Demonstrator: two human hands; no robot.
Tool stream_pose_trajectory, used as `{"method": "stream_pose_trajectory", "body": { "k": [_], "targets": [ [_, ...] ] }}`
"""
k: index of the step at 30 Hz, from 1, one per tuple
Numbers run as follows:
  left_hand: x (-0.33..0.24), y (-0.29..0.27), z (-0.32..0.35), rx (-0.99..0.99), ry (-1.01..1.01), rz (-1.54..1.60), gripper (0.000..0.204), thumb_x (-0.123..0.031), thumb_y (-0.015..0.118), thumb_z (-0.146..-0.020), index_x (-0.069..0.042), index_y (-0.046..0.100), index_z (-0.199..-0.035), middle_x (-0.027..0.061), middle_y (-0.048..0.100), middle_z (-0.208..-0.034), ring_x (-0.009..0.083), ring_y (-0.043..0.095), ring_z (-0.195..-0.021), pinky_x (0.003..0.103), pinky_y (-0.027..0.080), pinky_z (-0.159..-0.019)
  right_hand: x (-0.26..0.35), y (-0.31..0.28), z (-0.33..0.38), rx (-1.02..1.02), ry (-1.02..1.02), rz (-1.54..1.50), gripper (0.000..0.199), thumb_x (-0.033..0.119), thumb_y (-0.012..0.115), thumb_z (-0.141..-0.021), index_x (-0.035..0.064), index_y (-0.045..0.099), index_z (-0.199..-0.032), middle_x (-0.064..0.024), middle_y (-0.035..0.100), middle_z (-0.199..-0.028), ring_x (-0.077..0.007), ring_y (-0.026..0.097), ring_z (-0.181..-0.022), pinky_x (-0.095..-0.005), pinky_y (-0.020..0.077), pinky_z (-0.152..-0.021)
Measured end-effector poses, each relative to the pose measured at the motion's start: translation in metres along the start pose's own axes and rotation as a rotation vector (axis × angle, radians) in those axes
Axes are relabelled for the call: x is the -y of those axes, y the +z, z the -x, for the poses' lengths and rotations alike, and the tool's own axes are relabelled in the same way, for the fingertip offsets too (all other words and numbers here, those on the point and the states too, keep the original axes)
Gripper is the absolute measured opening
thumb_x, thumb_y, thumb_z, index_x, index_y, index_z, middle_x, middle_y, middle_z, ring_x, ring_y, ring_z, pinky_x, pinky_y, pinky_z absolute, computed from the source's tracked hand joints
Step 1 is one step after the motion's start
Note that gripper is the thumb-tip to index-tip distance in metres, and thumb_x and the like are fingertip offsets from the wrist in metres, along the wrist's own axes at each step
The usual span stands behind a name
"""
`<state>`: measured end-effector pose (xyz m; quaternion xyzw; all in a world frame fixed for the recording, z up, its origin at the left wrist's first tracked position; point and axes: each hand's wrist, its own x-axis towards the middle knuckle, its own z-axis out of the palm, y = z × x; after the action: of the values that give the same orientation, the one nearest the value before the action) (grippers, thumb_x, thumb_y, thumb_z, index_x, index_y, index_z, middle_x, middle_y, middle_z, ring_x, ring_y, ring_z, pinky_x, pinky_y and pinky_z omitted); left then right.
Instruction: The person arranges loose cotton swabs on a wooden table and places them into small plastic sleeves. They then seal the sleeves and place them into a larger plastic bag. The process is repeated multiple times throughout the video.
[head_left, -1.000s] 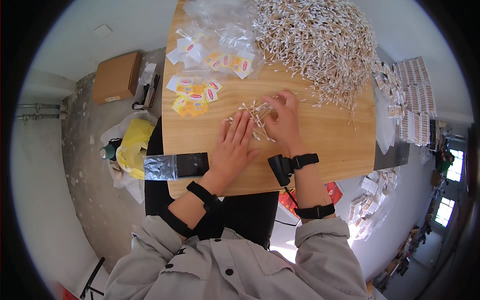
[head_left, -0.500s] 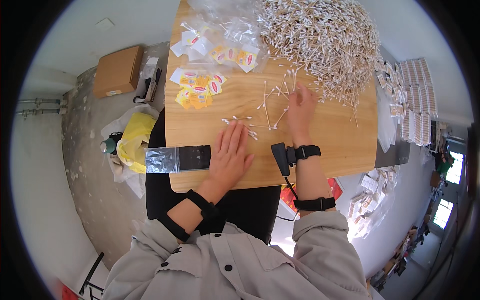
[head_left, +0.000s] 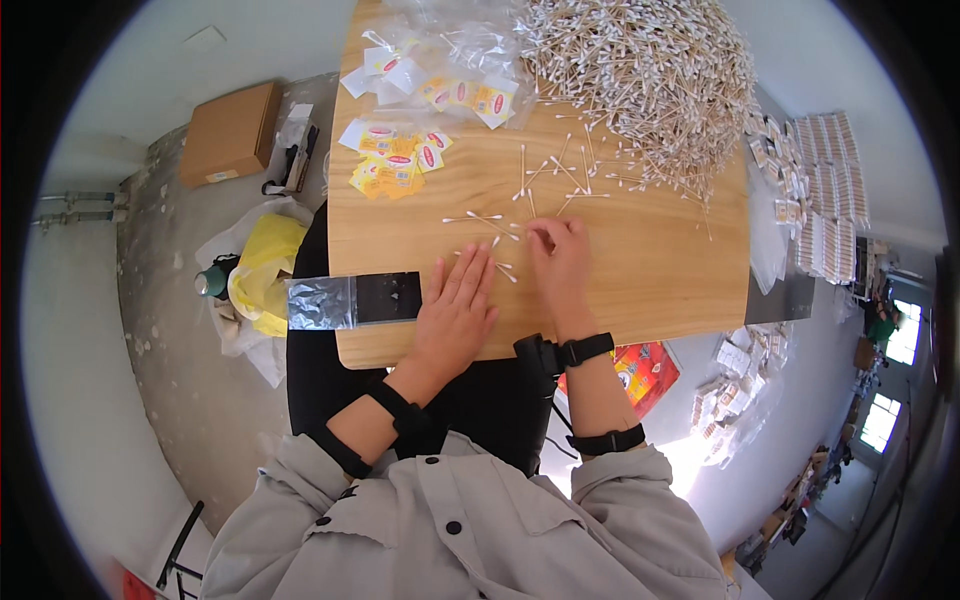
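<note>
My left hand (head_left: 458, 312) lies flat on the wooden table (head_left: 650, 270), fingers stretched out over a few cotton swabs (head_left: 506, 270) whose white tips poke out past them. To its right, my right hand (head_left: 562, 268) has thumb and fingers pinched together. One cotton swab (head_left: 530, 202) runs down to those fingertips, where its lower end is hidden. Loose cotton swabs (head_left: 565, 170) lie crossed beyond the right hand, and two more (head_left: 472, 217) cross just beyond the left fingertips. A big heap of cotton swabs (head_left: 660, 80) covers the far right of the table.
Yellow-and-white printed cards (head_left: 395, 165) and clear plastic bags (head_left: 460, 45) lie at the far left. A black strip with clear film (head_left: 388, 298) overhangs the left edge. Packed swab bundles (head_left: 828, 180) stand right of the table. A cardboard box (head_left: 232, 135) and yellow bag (head_left: 270, 260) are on the floor.
My right hand has come nearer and to the left, from the loose swabs by the heap to beside my left hand. My left hand stays almost in place.
</note>
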<state>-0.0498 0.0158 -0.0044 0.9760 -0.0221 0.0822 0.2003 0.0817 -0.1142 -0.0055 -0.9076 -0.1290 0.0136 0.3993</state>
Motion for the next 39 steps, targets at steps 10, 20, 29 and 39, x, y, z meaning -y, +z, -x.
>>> {"method": "stream_pose_trajectory", "body": {
  "k": [10,20,29,39],
  "targets": [
    [0.015,-0.013,-0.021,-0.219,-0.135,0.143,0.032,-0.014,0.075,-0.073,-0.009,0.061,-0.102,0.0076,0.056,-0.101,0.0281,0.053,-0.098,0.042,0.037,-0.086,0.030,0.011,-0.042,0.075,-0.390,0.071,0.010,0.010,0.071,-0.081,0.0130,0.073,-0.091,-0.0054,0.059,-0.083,-0.0275,0.060,-0.082,-0.0375,0.0502,-0.071],
    [0.030,-0.011,-0.011,-0.256,-0.056,0.170,0.017,-0.010,0.072,-0.076,-0.011,0.061,-0.089,0.0053,0.057,-0.093,0.0260,0.055,-0.092,0.040,0.039,-0.083,0.018,0.018,-0.020,0.154,-0.195,-0.043,0.010,0.009,0.072,-0.079,0.0121,0.070,-0.089,-0.0049,0.059,-0.083,-0.0249,0.061,-0.082,-0.0369,0.0499,-0.069],
    [0.025,-0.025,0.002,-0.224,-0.097,0.175,0.017,-0.010,0.073,-0.074,-0.011,0.062,-0.087,0.0058,0.056,-0.095,0.0266,0.055,-0.094,0.040,0.040,-0.082,0.049,0.002,0.013,0.099,0.003,0.029,0.011,0.015,0.074,-0.079,0.0126,0.069,-0.090,-0.0059,0.058,-0.083,-0.0259,0.061,-0.079,-0.0368,0.0500,-0.067],
    [0.022,-0.014,-0.004,-0.261,-0.082,0.224,0.017,-0.008,0.072,-0.075,-0.011,0.064,-0.090,0.0060,0.056,-0.097,0.0281,0.054,-0.094,0.041,0.040,-0.080,0.039,0.016,0.028,0.106,-0.049,-0.006,0.011,0.017,0.075,-0.078,0.0117,0.068,-0.086,-0.0054,0.060,-0.084,-0.0249,0.062,-0.076,-0.0372,0.0504,-0.064]
  ]
}}
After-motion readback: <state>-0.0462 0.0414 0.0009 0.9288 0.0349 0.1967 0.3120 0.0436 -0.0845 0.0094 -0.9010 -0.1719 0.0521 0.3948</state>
